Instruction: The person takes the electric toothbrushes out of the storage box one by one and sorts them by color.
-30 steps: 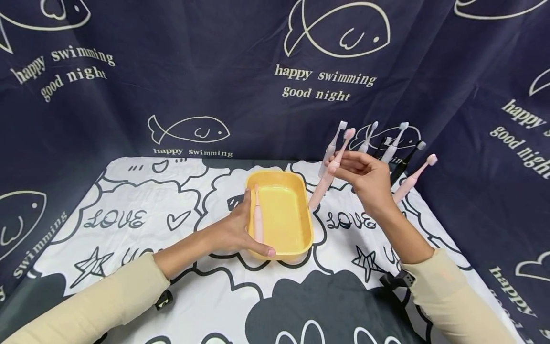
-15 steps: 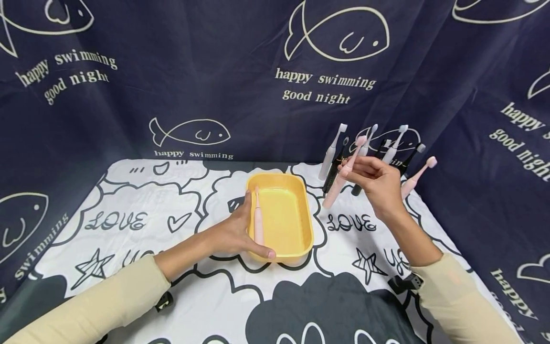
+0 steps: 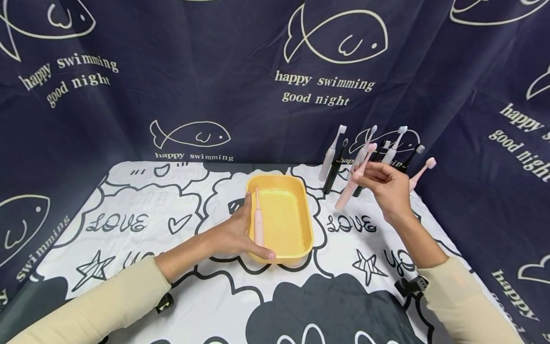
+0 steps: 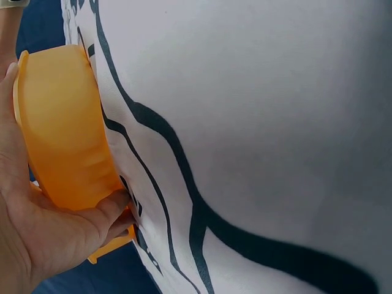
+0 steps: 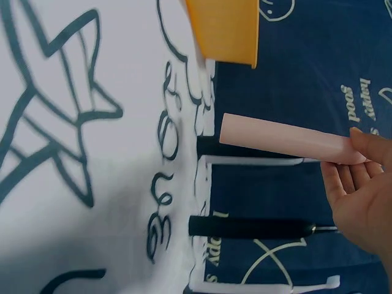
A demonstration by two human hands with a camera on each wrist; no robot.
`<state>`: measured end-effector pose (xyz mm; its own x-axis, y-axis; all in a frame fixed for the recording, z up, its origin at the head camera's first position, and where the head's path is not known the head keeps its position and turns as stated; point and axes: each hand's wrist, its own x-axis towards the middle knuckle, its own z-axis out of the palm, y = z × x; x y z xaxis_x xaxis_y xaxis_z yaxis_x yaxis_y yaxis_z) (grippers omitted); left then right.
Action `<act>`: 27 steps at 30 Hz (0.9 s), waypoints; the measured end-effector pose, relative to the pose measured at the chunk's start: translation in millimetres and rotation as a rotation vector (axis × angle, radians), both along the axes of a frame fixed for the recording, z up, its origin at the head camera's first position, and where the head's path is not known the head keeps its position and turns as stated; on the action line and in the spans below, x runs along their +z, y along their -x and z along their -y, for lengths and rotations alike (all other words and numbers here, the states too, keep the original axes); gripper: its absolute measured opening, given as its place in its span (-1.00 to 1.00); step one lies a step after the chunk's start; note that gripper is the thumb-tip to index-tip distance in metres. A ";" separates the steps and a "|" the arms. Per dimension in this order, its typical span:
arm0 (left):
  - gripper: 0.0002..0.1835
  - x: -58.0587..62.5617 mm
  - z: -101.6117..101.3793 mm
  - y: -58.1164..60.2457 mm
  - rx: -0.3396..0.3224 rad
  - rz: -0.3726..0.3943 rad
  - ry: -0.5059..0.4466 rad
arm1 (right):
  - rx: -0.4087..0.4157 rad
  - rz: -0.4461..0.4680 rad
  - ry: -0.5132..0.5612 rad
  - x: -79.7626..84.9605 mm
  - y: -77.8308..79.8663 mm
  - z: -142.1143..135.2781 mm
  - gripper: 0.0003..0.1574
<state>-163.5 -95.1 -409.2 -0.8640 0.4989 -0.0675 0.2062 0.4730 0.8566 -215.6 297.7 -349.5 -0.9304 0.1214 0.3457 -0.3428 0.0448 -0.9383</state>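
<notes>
My left hand [image 3: 235, 234] grips a yellow plastic tub [image 3: 285, 222] at its left side, the thumb lying over the near left corner. In the left wrist view the fingers curl round the tub's wall [image 4: 64, 122]. Inside, a pink electric toothbrush [image 3: 258, 227] lies along the left wall. To the right of the tub, my right hand [image 3: 388, 191] pinches another pink electric toothbrush [image 3: 345, 195] near its neck, head up and handle slanting down to the left. In the right wrist view its handle [image 5: 282, 138] ends free of the tabletop.
Several electric toothbrushes stand upright at the back right: a white one [image 3: 328, 163], a black one [image 3: 333, 176], and more white and black ones partly behind my right hand. A pink one [image 3: 416, 181] stands farthest right. A dark curtain [image 3: 258, 71] rises behind the patterned tablecloth [image 3: 206, 306].
My right hand has carried the pink toothbrush rightward and slightly down, away from the tub, uncovering a black toothbrush behind. My left hand keeps its grip on the tub.
</notes>
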 end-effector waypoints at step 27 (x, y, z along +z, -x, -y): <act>0.95 -0.5 0.2 -1.6 0.014 0.020 0.043 | -0.278 0.148 0.060 -27.6 14.7 -40.5 -0.55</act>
<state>-161.9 -95.3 -409.7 -0.8692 0.4831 -0.1057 0.1825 0.5120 0.8393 -230.3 338.3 -377.1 -0.8984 0.3942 0.1936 -0.1846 0.0611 -0.9809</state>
